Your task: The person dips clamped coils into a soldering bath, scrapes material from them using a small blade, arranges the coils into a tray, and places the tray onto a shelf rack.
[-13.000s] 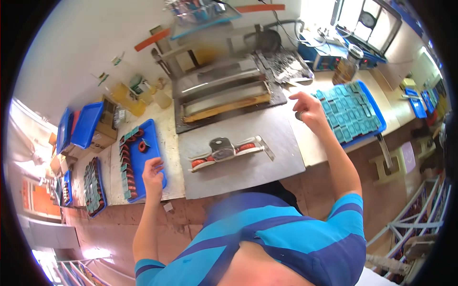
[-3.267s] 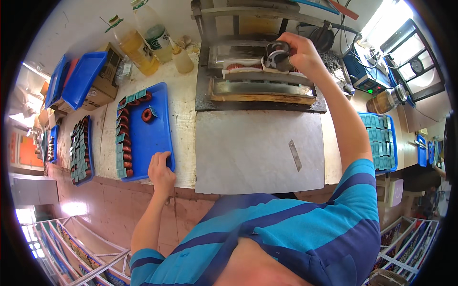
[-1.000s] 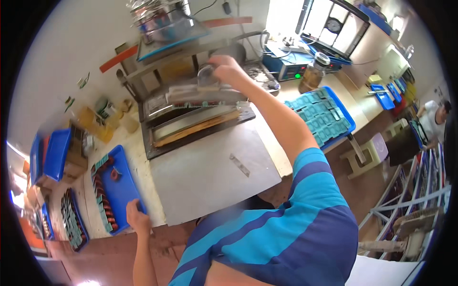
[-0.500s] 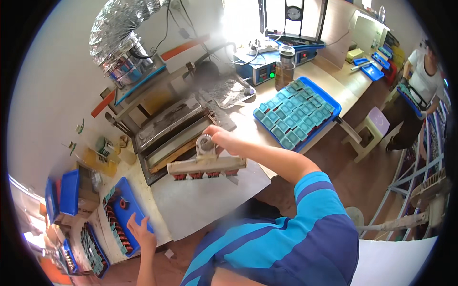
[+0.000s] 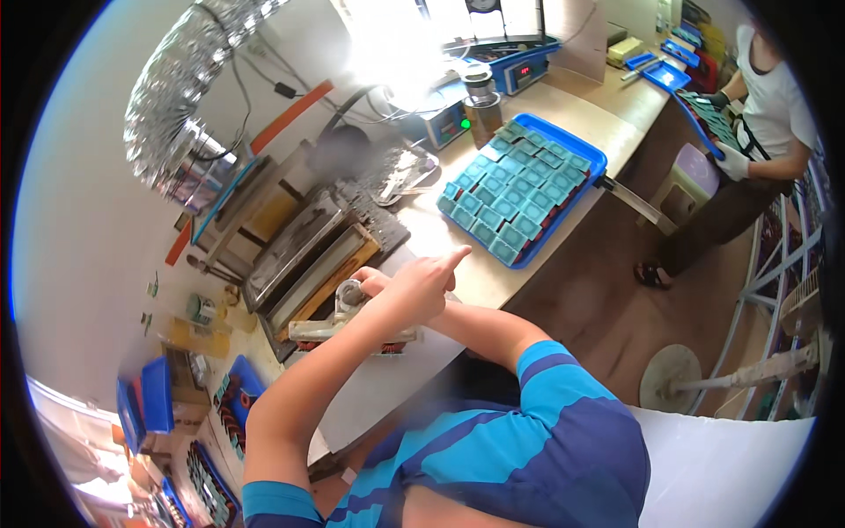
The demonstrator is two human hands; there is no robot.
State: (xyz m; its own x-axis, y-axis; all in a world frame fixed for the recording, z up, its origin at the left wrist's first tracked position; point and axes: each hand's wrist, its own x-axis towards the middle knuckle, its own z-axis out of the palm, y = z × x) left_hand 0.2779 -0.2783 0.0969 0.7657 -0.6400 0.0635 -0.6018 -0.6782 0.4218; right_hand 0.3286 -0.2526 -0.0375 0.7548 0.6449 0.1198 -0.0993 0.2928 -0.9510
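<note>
My right hand (image 5: pixel 371 280), partly hidden behind my left arm, grips the ring-topped handle of a long pale clamp bar (image 5: pixel 310 331). Several red wound coils (image 5: pixel 393 348) hang along the bar's lower edge. My left arm crosses over the right one. My left hand (image 5: pixel 421 289) holds nothing; its index finger stretches out while the others curl. That finger points toward a blue tray (image 5: pixel 602 164) filled with rows of teal-topped coil parts (image 5: pixel 519 189). The clamp bar is over the grey sheet (image 5: pixel 374 387), beside a soot-dark metal trough (image 5: pixel 304 286).
A foil duct (image 5: pixel 158 114) hangs at the upper left. Blue control boxes (image 5: pixel 526 72) and a jar (image 5: pixel 481 92) stand behind the tray. Blue trays with parts (image 5: pixel 251 374) lie at lower left. A person in white (image 5: pixel 775 97) stands right, holding a tray, near a stool (image 5: pixel 691 180).
My left hand has swung from the lower-left blue tray across my right arm. The clamp bar has shifted slightly left and down in view. The other person appears nearer, and the view has turned.
</note>
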